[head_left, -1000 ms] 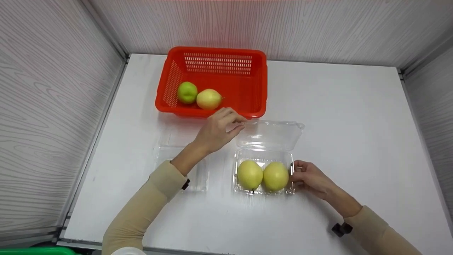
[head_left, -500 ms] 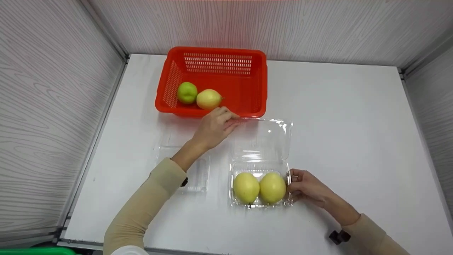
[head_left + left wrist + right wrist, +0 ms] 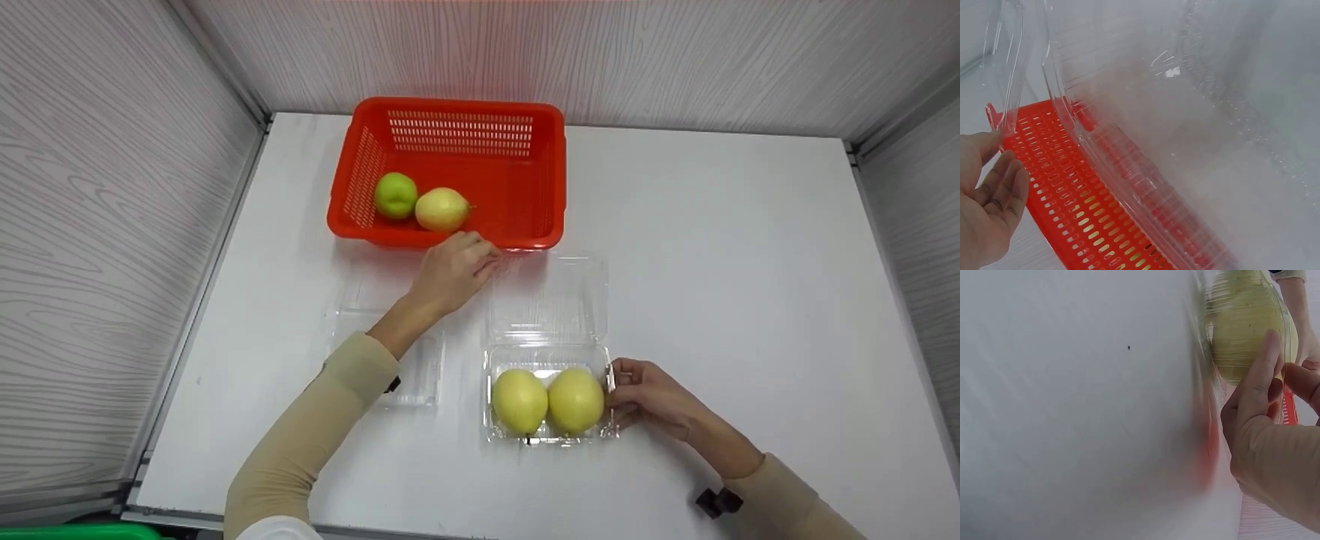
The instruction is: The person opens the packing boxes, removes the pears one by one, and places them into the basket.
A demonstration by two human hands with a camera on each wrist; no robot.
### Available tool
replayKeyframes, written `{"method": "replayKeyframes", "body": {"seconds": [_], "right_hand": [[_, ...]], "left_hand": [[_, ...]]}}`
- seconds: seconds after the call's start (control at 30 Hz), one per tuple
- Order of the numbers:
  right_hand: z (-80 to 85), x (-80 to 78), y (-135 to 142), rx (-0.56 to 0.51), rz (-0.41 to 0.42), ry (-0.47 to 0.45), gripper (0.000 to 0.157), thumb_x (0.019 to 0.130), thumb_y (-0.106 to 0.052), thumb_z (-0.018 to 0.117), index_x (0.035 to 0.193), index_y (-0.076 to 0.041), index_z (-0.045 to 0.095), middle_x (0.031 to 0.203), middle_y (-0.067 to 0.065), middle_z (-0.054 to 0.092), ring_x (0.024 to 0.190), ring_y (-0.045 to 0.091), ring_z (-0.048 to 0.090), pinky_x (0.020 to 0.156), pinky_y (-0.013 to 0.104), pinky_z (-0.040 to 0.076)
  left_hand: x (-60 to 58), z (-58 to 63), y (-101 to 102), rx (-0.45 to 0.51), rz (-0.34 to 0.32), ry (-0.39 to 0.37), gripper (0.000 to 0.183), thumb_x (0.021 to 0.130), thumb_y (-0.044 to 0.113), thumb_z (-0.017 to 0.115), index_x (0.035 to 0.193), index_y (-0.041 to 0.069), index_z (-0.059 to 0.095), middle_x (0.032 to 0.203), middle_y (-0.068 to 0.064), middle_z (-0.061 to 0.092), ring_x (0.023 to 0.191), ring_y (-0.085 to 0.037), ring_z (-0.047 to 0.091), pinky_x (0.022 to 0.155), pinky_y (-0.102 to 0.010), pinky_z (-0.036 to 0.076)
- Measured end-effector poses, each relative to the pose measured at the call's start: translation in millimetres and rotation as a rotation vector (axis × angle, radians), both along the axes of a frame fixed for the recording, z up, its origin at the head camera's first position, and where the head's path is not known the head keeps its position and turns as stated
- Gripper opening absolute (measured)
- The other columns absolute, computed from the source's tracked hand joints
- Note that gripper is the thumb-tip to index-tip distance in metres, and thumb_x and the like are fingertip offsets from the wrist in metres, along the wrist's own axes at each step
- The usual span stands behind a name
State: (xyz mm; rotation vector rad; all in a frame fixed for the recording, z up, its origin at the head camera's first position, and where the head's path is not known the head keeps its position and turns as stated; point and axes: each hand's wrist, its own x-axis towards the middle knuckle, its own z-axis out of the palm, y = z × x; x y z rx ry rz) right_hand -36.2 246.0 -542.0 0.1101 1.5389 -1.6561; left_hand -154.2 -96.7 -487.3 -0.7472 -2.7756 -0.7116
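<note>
A clear plastic clamshell box (image 3: 549, 354) lies with its lid (image 3: 555, 300) folded back toward the basket. Two yellow-green pears, a left one (image 3: 520, 402) and a right one (image 3: 576, 400), sit side by side in its base. My left hand (image 3: 454, 274) holds the lid's far left corner; in the left wrist view the thumb touches that corner beside the curled fingers (image 3: 1008, 188). My right hand (image 3: 651, 396) grips the right rim of the base. In the right wrist view its fingers (image 3: 1258, 385) lie along the outer wall, with the thumb at the rim.
A red basket (image 3: 551, 172) stands behind the lid, holding a green apple (image 3: 396, 196) and another pear (image 3: 442, 209). Another clear plastic box (image 3: 427, 371) lies left of the clamshell, partly under my left forearm. A green rim (image 3: 82, 532) shows at the lower left.
The clamshell has slid toward me and slightly left, together with my right hand. Its lid has tilted farther back. My left hand has shifted a little left with the lid's corner.
</note>
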Motion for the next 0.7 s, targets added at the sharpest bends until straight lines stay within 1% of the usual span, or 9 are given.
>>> {"method": "replayKeyframes", "body": {"seconds": [0.13, 0.2, 0.37, 0.53, 0.7], "right_hand": [[0.2, -3.4, 0.2, 0.007, -0.043, 0.001, 0.017, 0.095, -0.003, 0.067, 0.102, -0.009, 0.052, 0.082, -0.005, 0.068, 0.071, 0.01, 0.073, 0.068, 0.031, 0.067], [-0.2, -5.0, 0.9, -0.006, -0.063, -0.006, 0.016, 0.096, -0.003, 0.067, 0.101, -0.011, 0.053, 0.081, -0.006, 0.067, 0.072, 0.009, 0.073, 0.069, 0.031, 0.067], [-1.8, -6.5, 3.3, -0.042, -0.068, -0.019, 0.018, 0.095, 0.0, 0.067, 0.1, -0.011, 0.054, 0.079, -0.007, 0.064, 0.073, 0.007, 0.07, 0.07, 0.031, 0.067], [-4.5, -5.3, 3.9, -0.051, -0.053, -0.013, 0.018, 0.095, 0.001, 0.065, 0.099, -0.011, 0.053, 0.077, -0.008, 0.061, 0.072, 0.007, 0.07, 0.069, 0.031, 0.067], [-5.5, -5.7, 3.2, -0.039, -0.063, 0.005, 0.017, 0.094, 0.002, 0.064, 0.101, -0.01, 0.054, 0.078, -0.008, 0.063, 0.073, 0.007, 0.07, 0.068, 0.03, 0.067]], "left_hand": [[3.3, -0.5, 0.3, -0.042, 0.001, 0.042, 0.014, 0.1, 0.017, 0.073, 0.105, 0.006, 0.079, 0.099, -0.011, 0.078, 0.091, -0.031, 0.071, 0.076, -0.043, 0.064], [5.4, -1.3, 0.3, -0.052, 0.001, 0.048, 0.014, 0.099, 0.017, 0.073, 0.105, 0.006, 0.079, 0.1, -0.012, 0.078, 0.091, -0.032, 0.072, 0.075, -0.044, 0.064], [7.2, -4.3, 0.8, -0.058, 0.011, 0.022, 0.014, 0.099, 0.017, 0.074, 0.107, 0.006, 0.079, 0.102, -0.011, 0.078, 0.092, -0.032, 0.072, 0.075, -0.047, 0.065], [8.1, -5.7, 2.9, -0.086, -0.011, -0.013, 0.017, 0.101, 0.02, 0.071, 0.109, 0.006, 0.079, 0.105, -0.013, 0.078, 0.094, -0.034, 0.072, 0.077, -0.048, 0.065], [10.2, -6.2, 3.4, -0.121, -0.029, -0.002, 0.021, 0.101, 0.024, 0.071, 0.106, 0.004, 0.076, 0.106, -0.014, 0.077, 0.093, -0.034, 0.071, 0.077, -0.047, 0.065]]}}
